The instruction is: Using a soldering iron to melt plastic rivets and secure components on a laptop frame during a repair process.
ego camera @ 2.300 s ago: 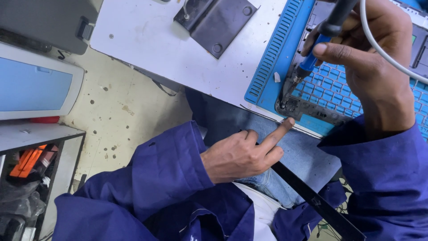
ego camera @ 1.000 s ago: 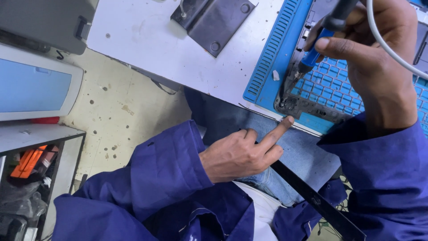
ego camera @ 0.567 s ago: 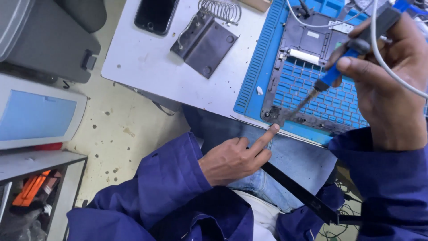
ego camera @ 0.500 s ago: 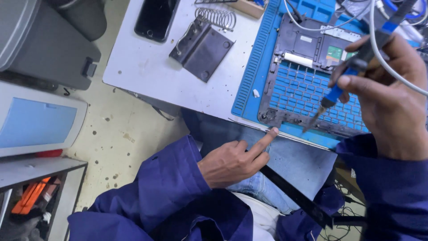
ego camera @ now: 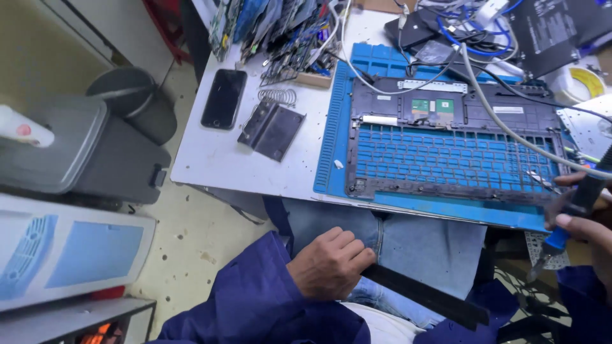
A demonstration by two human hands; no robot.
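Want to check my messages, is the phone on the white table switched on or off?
Off, or at least asleep: the phone lies flat on the table, its screen plain black.

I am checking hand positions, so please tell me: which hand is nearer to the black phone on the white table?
Left. The left hand rests on the lap, below and right of the black phone. The right hand holds a blue-handled tool at the far right edge.

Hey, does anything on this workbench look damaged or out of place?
Yes: the laptop frame on the blue mat has no keys, just empty slots. Loose cables lie tangled over its far edge.
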